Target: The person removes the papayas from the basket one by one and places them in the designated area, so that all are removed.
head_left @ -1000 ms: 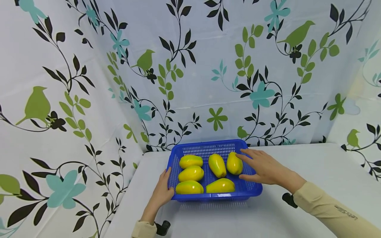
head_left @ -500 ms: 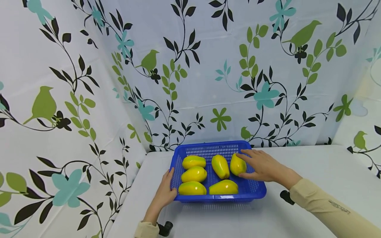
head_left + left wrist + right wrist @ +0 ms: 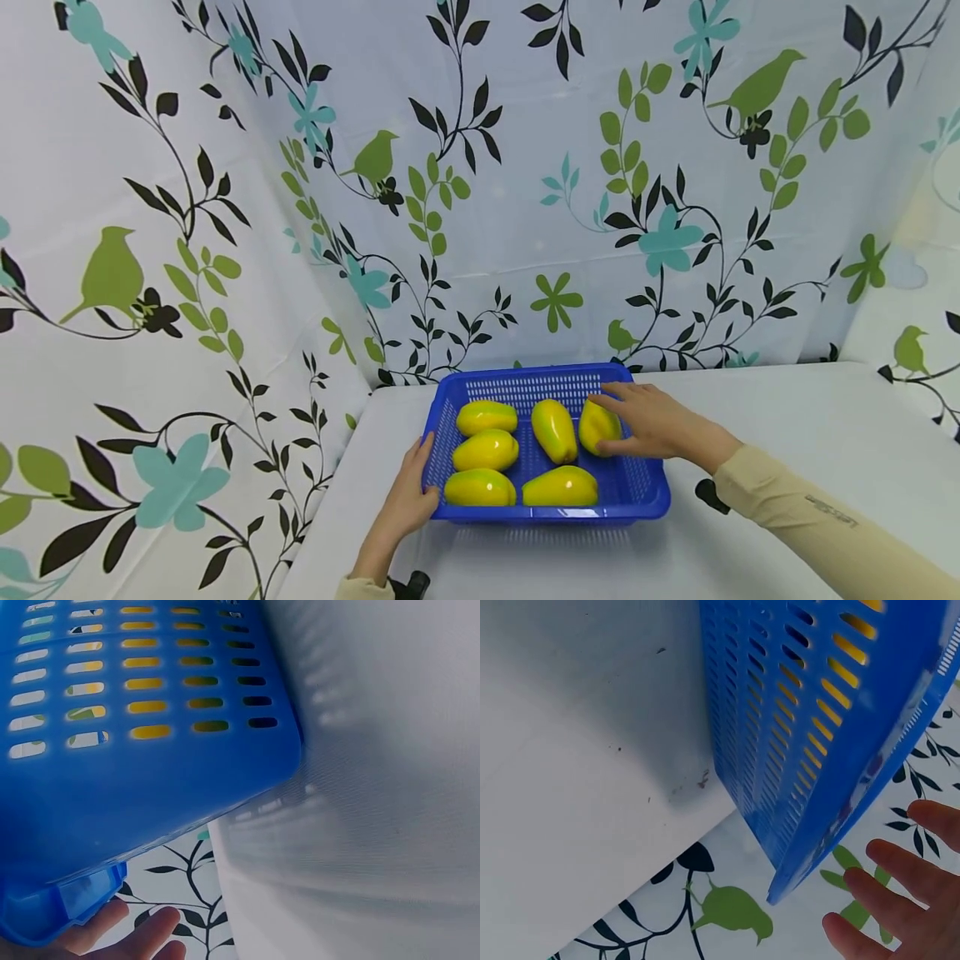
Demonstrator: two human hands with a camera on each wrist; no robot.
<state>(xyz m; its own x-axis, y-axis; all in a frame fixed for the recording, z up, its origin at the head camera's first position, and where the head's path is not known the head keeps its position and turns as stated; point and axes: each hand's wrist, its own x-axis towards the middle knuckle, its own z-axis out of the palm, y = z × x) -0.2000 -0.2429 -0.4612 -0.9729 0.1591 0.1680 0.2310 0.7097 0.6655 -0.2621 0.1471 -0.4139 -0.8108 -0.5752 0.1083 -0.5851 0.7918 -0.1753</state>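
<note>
A blue plastic basket (image 3: 525, 514) with slotted walls stands on the white table and holds several glossy yellow fruits, oblong like mangoes or papayas. My left hand (image 3: 403, 498) grips the basket's left rim near the front corner; in the left wrist view its fingers (image 3: 142, 937) show beside the rim. My right hand (image 3: 660, 423) reaches over the right rim. Its fingertips and thumb overlap the rightmost fruit (image 3: 597, 433); firm contact cannot be made out. In the right wrist view the right hand (image 3: 922, 900) has its fingers spread and fairly straight, outside the basket wall (image 3: 780, 735).
Left of that fruit lies another tilted fruit (image 3: 555, 431); a front fruit (image 3: 561, 487) sits below it, and three more line the left side. The white table (image 3: 780, 417) meets a patterned cloth backdrop (image 3: 517, 217) behind and at the sides.
The basket has shifted slightly toward me, with my left hand still on its rim. My right hand has moved further over the right rim, and its fingertips now overlap the rightmost fruit more.
</note>
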